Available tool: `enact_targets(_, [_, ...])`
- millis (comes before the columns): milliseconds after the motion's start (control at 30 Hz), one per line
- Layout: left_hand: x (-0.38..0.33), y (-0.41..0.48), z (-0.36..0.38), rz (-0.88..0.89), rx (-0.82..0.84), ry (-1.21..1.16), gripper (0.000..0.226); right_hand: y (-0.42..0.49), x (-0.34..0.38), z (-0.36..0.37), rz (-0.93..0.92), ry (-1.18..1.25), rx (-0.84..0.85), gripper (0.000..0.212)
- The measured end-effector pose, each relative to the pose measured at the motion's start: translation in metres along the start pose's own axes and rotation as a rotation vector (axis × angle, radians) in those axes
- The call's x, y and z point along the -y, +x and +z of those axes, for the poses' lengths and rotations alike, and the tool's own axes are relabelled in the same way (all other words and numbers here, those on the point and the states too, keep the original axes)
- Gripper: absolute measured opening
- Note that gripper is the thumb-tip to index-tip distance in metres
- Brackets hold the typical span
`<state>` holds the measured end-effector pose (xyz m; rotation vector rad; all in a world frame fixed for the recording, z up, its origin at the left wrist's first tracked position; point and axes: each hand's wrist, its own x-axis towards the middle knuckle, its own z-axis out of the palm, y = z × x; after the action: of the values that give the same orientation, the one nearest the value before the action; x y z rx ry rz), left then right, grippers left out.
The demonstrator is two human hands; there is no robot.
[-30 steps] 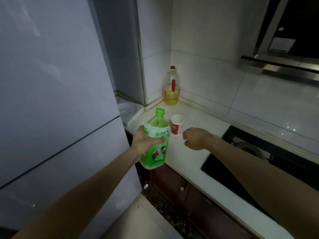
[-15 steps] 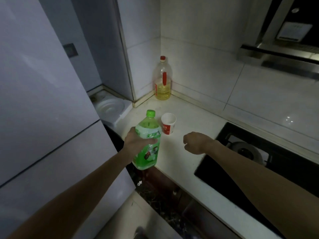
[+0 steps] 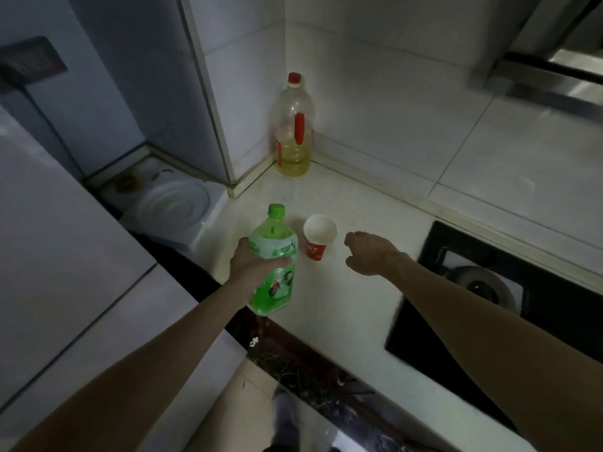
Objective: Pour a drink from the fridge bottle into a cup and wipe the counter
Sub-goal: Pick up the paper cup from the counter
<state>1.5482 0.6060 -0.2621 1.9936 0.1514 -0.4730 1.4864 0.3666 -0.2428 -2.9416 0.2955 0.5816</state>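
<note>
Green plastic is filling the near view: the drink bottle [image 3: 274,288] is being held upright at the front edge of the pale worktop [image 3: 342,308], the left hand [image 3: 251,265] wrapping its fingers round the body, though whether its base is resting on the edge I cannot tell. Its green cap [image 3: 276,210] is sitting on the neck, so the pouring step looks to be only beginning; the next move is calling for that cap to be unscrewed, probably by the right hand [image 3: 370,252], which is hovering loosely curled and holding nothing just beside the paper cup [image 3: 319,238]. The cup is standing upright and looking empty, right next to the bottle. White Chinese characters are running across the bottle's label, too blurred to read; the cup's red band is showing a pale mark, unreadable. Farther back, a red-capped oil bottle [image 3: 293,132] is standing in the tiled corner.
</note>
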Motion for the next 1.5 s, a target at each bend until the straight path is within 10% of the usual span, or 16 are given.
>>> enact_targets(400, [0.007,0.065,0.002,-0.062,0.098,-0.013,0.080,0.086,0.034,0.023,0.144,0.311,-0.082,0.117])
enact_targets(1000, [-0.014,0.078,0.013,0.015,0.166,-0.061,0.078,0.073,0.032,0.027,0.172,0.392,-0.291,0.101])
enact_targets(1500, [-0.039,-0.042,0.105,0.307,0.489,0.098,0.080,-0.150,-0.057,0.061,0.568,0.716,-0.471,0.098])
